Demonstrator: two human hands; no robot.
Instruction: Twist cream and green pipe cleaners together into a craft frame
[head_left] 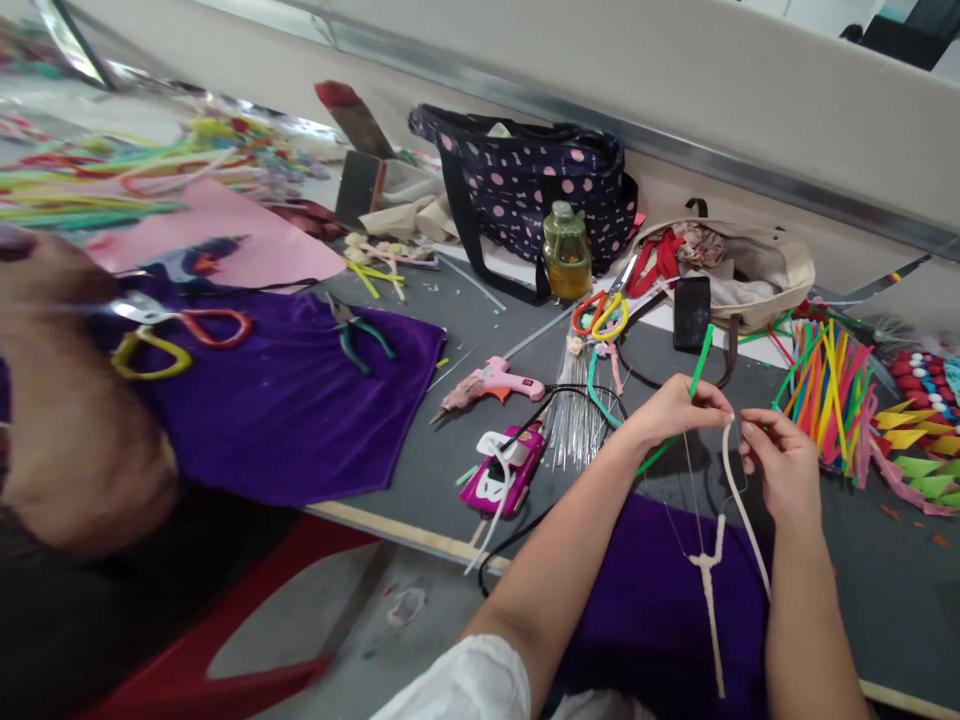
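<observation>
Below left grip (681, 410), cream pipe cleaner (739, 496), top pinched, right grip (786, 462) beside.

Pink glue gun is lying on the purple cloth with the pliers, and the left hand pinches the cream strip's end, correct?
Not quite: in the head view, the pink glue gun lies on the grey tabletop, beside the purple cloth with the pliers. The left hand does pinch the cream strip at its end.

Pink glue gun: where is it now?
In the head view, the pink glue gun lies mid-picture, left of the left hand, between purple cloth and silvery bundle.
</observation>
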